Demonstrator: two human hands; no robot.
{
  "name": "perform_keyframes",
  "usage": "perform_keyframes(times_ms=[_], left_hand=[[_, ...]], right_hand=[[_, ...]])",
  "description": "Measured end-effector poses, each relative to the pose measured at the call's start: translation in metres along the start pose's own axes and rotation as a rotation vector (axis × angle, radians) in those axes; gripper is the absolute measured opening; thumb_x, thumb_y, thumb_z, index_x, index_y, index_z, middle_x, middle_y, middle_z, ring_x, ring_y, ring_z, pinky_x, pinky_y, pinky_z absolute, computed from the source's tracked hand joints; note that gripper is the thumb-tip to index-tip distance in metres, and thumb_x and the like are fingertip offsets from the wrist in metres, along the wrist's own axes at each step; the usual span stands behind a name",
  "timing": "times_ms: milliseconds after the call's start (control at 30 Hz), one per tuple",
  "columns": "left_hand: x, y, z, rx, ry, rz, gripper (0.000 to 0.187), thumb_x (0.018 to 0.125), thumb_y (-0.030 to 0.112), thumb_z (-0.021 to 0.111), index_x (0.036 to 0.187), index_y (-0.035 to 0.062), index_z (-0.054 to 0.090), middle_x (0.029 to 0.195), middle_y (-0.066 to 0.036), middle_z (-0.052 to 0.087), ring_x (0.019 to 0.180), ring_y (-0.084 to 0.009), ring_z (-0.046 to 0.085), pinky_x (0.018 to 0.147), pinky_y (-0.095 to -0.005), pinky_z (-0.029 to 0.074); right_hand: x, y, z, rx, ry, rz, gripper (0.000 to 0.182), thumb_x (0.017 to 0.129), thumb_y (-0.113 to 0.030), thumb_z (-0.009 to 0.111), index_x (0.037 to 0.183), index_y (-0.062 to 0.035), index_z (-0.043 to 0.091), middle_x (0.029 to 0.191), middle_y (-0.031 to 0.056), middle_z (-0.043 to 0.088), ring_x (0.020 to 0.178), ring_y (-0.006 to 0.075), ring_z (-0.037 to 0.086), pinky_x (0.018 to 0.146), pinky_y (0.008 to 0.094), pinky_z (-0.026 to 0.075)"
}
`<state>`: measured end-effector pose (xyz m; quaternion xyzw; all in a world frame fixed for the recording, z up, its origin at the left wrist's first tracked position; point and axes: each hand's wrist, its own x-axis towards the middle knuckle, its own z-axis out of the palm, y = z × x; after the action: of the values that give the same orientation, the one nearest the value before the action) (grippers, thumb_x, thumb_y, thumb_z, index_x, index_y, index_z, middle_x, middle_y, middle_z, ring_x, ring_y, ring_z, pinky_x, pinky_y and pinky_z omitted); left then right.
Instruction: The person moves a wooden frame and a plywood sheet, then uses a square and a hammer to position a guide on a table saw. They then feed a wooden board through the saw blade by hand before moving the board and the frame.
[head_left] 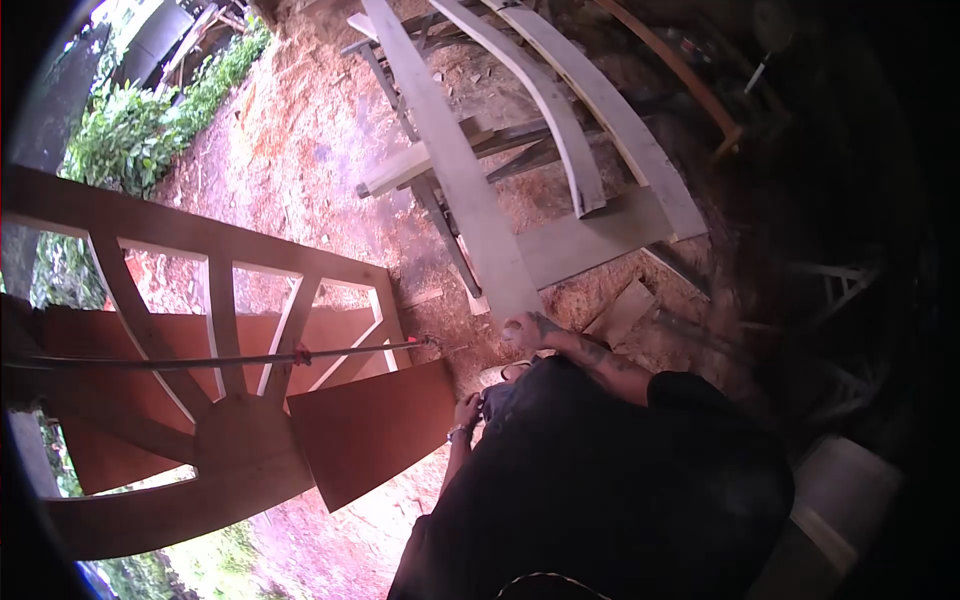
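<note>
My right hand point(525, 331) is at the near end of a long pale wooden board point(455, 165), its fingers closed around that end. The board runs away from me over a low wooden stand. Lower down, my left hand point(467, 410), with a band at the wrist, rests by my thigh; its fingers are partly hidden and small in view. Left of it stands a reddish-brown panel point(375, 435), leaning against a large wooden frame point(250, 450) with curved spokes. A long metal bar clamp point(210, 360) with red parts crosses that frame.
Several curved boards point(620, 110) lie across the stand, beside a wide flat board point(600, 235). An orange-brown curved piece point(680, 65) is farther right. Wood shavings point(300, 160) and offcuts point(622, 310) cover the ground. Green plants point(125, 140) grow at the upper left; the right side is dark.
</note>
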<state>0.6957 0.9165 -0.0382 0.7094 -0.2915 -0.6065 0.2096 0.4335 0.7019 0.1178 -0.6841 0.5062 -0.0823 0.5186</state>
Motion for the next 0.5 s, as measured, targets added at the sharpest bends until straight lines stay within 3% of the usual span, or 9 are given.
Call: perform_keyframes(times_ms=[67,267,300,367,400,433,467,500], left_hand=[[-0.018,0.031,0.006,-0.255,0.069,-0.149,0.039,0.099,0.027,0.056,0.132,0.0064,0.058,0.108,-0.01,0.071,0.09,-0.0211,0.07,0.066,-0.0336,0.053],[-0.051,0.043,0.054,-0.624,0.436,-0.179,0.028,0.099,0.022,0.054,0.12,0.0046,0.054,0.107,-0.016,0.068,0.081,-0.0258,0.07,0.061,-0.0327,0.055],[-0.053,0.036,0.071,-0.598,0.407,-0.267,0.041,0.101,0.033,0.048,0.134,0.0089,0.052,0.112,-0.012,0.066,0.097,-0.0265,0.068,0.078,-0.042,0.054],[-0.072,0.04,0.118,-0.409,0.242,-0.398,0.041,0.099,0.031,0.049,0.133,0.0074,0.051,0.112,-0.012,0.067,0.091,-0.0282,0.068,0.072,-0.0437,0.054],[-0.08,0.046,0.14,-0.315,0.159,-0.458,0.041,0.099,0.03,0.05,0.132,0.0066,0.051,0.112,-0.012,0.067,0.088,-0.029,0.068,0.069,-0.0446,0.054],[-0.088,0.057,0.165,-0.128,0.085,-0.495,0.045,0.098,0.038,0.05,0.129,0.0061,0.058,0.106,-0.011,0.07,0.092,-0.0276,0.067,0.075,-0.0456,0.052],[-0.079,0.053,0.172,0.467,-0.079,-0.127,0.047,0.096,0.043,0.054,0.119,0.0045,0.066,0.103,-0.014,0.072,0.095,-0.0255,0.066,0.079,-0.0413,0.051],[-0.071,0.05,0.186,0.6,-0.122,-0.019,0.046,0.094,0.043,0.055,0.118,0.0049,0.067,0.102,-0.015,0.073,0.095,-0.0256,0.067,0.08,-0.0411,0.051]], right_hand=[[-0.028,0.028,-0.021,-0.024,0.039,-0.083,0.031,0.09,-0.03,0.059,0.102,-0.0044,0.07,0.096,0.0183,0.071,0.093,0.0304,0.07,0.082,0.042,0.054],[-0.101,0.176,-0.077,0.024,0.065,-0.061,0.031,0.09,-0.028,0.055,0.104,-0.0059,0.071,0.101,0.0163,0.072,0.097,0.0322,0.069,0.086,0.0413,0.053],[-0.116,0.209,-0.085,0.077,0.099,-0.05,0.031,0.09,-0.028,0.055,0.104,-0.0063,0.071,0.101,0.0167,0.072,0.096,0.0318,0.069,0.085,0.0411,0.053],[-0.164,0.251,-0.122,0.047,0.106,0.118,0.032,0.089,-0.03,0.056,0.104,-0.0053,0.071,0.099,0.0173,0.072,0.096,0.031,0.07,0.085,0.0403,0.053],[-0.193,0.269,-0.139,0.053,0.229,0.107,0.03,0.091,-0.028,0.058,0.102,-0.0045,0.072,0.096,0.0158,0.073,0.09,0.0294,0.07,0.081,0.0398,0.055],[-0.222,0.289,-0.152,0.06,0.355,0.094,0.028,0.092,-0.026,0.059,0.1,-0.0036,0.072,0.094,0.0144,0.074,0.084,0.0278,0.071,0.076,0.0392,0.056],[-0.245,0.321,-0.16,0.158,0.415,0.195,0.025,0.093,-0.025,0.06,0.098,-0.0035,0.072,0.09,0.0117,0.073,0.076,0.0243,0.07,0.067,0.0377,0.055],[-0.264,0.362,-0.163,0.256,0.474,0.297,0.022,0.095,-0.023,0.061,0.096,-0.0034,0.071,0.085,0.009,0.072,0.067,0.0208,0.069,0.058,0.0363,0.054]])
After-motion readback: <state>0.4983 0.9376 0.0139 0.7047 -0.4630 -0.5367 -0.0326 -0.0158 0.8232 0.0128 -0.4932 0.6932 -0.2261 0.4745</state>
